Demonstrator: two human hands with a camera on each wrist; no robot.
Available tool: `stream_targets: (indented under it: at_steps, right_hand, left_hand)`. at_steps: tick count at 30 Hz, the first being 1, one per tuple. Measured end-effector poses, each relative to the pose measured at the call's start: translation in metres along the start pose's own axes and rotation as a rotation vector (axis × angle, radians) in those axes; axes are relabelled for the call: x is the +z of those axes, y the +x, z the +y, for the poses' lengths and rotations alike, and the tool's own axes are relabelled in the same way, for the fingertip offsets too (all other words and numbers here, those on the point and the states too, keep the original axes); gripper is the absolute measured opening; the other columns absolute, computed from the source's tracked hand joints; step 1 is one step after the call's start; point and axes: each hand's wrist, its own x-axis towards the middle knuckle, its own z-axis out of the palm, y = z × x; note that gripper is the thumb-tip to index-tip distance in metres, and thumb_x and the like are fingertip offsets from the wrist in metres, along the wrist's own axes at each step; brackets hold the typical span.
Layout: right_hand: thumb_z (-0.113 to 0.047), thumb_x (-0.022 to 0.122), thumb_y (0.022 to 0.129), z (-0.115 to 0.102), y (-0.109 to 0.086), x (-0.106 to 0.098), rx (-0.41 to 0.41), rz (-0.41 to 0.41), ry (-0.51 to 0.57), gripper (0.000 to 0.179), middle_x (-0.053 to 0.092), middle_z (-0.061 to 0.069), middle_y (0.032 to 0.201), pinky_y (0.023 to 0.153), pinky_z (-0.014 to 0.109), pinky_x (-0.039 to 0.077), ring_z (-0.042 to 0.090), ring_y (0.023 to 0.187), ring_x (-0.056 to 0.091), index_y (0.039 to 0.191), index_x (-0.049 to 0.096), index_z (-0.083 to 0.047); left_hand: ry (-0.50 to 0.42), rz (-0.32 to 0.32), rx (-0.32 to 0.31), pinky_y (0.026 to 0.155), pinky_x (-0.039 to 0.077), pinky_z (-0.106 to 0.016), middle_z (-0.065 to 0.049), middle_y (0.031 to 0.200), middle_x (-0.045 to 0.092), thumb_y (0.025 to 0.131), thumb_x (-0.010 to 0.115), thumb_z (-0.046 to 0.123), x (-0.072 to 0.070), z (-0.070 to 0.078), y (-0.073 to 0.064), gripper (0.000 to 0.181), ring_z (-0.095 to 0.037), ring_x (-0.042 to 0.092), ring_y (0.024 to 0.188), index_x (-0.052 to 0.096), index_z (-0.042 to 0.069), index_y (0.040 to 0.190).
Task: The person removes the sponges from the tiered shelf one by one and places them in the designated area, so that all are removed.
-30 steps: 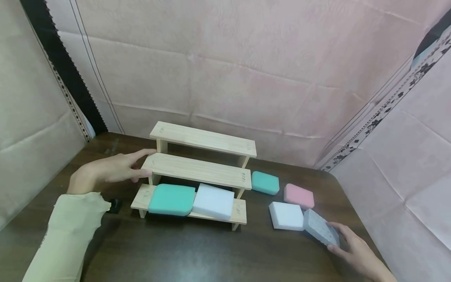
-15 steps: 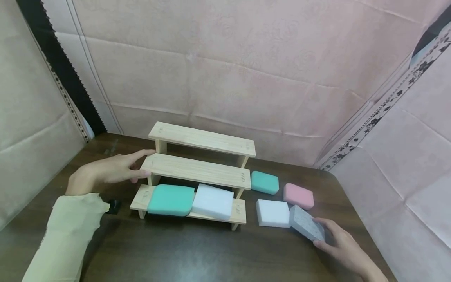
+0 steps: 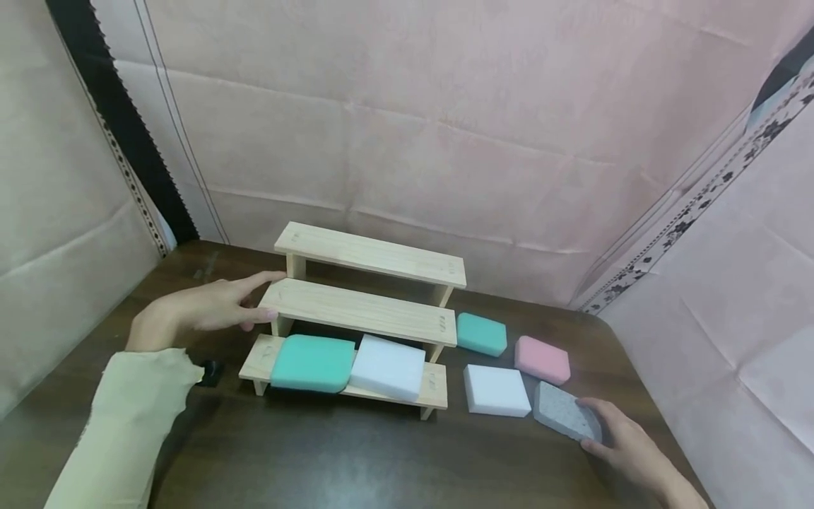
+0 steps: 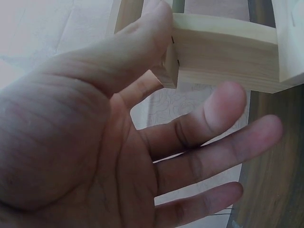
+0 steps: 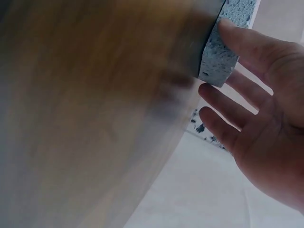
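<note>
Three pale wooden risers stand in steps on the table. My left hand (image 3: 210, 304) holds the left end of the middle riser (image 3: 359, 311) between thumb and index finger. In the left wrist view the thumb lies against the wooden riser (image 4: 223, 52), the other fingers spread below. On the front riser (image 3: 257, 360) rest a teal sponge (image 3: 313, 362) and a white sponge (image 3: 388, 367). At the right, my right hand (image 3: 626, 442) pinches the near end of a porous grey sponge (image 3: 566, 412). Thumb and fingertips grip this grey sponge (image 5: 223, 57) in the right wrist view.
Beside the grey sponge lie another white sponge (image 3: 497, 391) and a pink sponge (image 3: 543, 359). Another teal sponge (image 3: 481, 334) lies right of the middle riser. The back riser (image 3: 370, 253) stands near the cloth wall (image 3: 407, 141). More cloth hangs at both sides.
The right hand has moved left with the grey sponge, and the white sponge beside it has shifted left. Now the grey sponge lies flatter, slightly apart from the white one. Left hand holds still.
</note>
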Motion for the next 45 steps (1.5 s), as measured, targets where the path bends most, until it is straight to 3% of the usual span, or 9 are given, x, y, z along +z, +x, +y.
stream_targets:
  at_steps: [4,11,14,18,24,30,34,39,45]
  right_hand:
    - [-0.012,0.087,0.075,-0.008,0.007,0.004,0.014,-0.044,0.057,0.066,0.059,0.015,0.133,0.093,0.057,0.046,0.04,0.121,0.056,0.134,0.056,-0.006]
    - [-0.016,0.087,0.077,-0.027,0.03,-0.003,-0.016,-0.054,0.074,0.068,0.057,0.013,0.139,0.1,0.053,0.041,0.038,0.128,0.052,0.138,0.057,-0.009]
    - [-0.018,0.086,0.079,-0.042,0.043,-0.008,-0.045,-0.062,0.091,0.066,0.055,0.014,0.141,0.1,0.059,0.04,0.04,0.13,0.05,0.138,0.057,-0.011]
    - [-0.016,0.085,0.08,-0.065,0.061,-0.011,-0.101,-0.053,0.123,0.064,0.058,0.008,0.14,0.1,0.057,0.041,0.033,0.13,0.052,0.138,0.057,-0.012]
    - [-0.012,0.081,0.085,-0.102,0.085,-0.01,-0.123,-0.067,0.264,0.058,0.06,0.005,0.134,0.1,0.052,0.046,0.028,0.128,0.054,0.137,0.056,-0.012]
    - [-0.015,0.082,0.085,-0.135,0.098,-0.007,-0.23,-0.02,0.193,0.051,0.065,-0.002,0.127,0.094,0.043,0.051,0.018,0.117,0.06,0.131,0.061,-0.009]
    - [-0.02,0.079,0.087,-0.155,0.103,-0.002,-0.29,-0.053,0.219,0.046,0.064,-0.006,0.128,0.098,0.041,0.049,0.016,0.121,0.059,0.13,0.062,-0.014]
    - [-0.024,0.077,0.09,-0.18,0.113,0.006,-0.416,-0.077,0.217,0.04,0.064,-0.01,0.126,0.098,0.04,0.049,0.012,0.119,0.059,0.127,0.064,-0.016]
    - [-0.03,0.075,0.091,-0.203,0.118,0.018,-0.5,-0.056,0.113,0.045,0.06,0.001,0.134,0.097,0.041,0.051,0.018,0.12,0.06,0.132,0.062,-0.015]
  left_hand:
    - [0.01,-0.005,-0.023,0.084,0.048,-0.062,-0.02,0.134,0.054,0.098,0.056,0.054,0.001,0.0,0.001,0.084,-0.021,0.063,0.094,0.011,0.021,0.16]
    - [0.013,0.002,-0.034,0.084,0.047,-0.065,-0.02,0.128,0.057,0.098,0.057,0.054,0.001,0.003,0.001,0.083,-0.021,0.064,0.094,0.012,0.021,0.16]
    - [0.01,0.006,-0.025,0.084,0.048,-0.063,-0.02,0.13,0.056,0.099,0.057,0.053,0.002,0.002,-0.001,0.083,-0.021,0.063,0.093,0.012,0.02,0.16]
    - [-0.008,0.008,-0.031,0.085,0.047,-0.064,-0.021,0.135,0.053,0.098,0.057,0.054,0.003,0.0,-0.001,0.084,-0.021,0.064,0.094,0.012,0.021,0.16]
    - [-0.014,0.012,-0.052,0.086,0.045,-0.069,-0.023,0.137,0.052,0.097,0.059,0.054,0.004,-0.001,-0.001,0.084,-0.022,0.065,0.095,0.014,0.021,0.16]
    - [-0.018,0.016,-0.021,0.086,0.046,-0.066,-0.022,0.137,0.052,0.098,0.059,0.05,0.003,0.002,-0.002,0.08,-0.021,0.065,0.094,0.014,0.022,0.159]
    - [-0.022,0.023,-0.011,0.086,0.047,-0.063,-0.021,0.138,0.051,0.099,0.059,0.049,0.003,0.002,-0.003,0.079,-0.02,0.064,0.092,0.015,0.023,0.159]
    - [-0.013,0.037,-0.041,0.087,0.046,-0.065,-0.019,0.133,0.055,0.098,0.059,0.052,0.004,0.002,-0.004,0.079,-0.02,0.065,0.092,0.017,0.024,0.159]
    - [-0.009,0.048,-0.061,0.089,0.045,-0.065,-0.015,0.123,0.061,0.098,0.059,0.051,0.007,0.002,-0.003,0.078,-0.02,0.064,0.091,0.018,0.025,0.159]
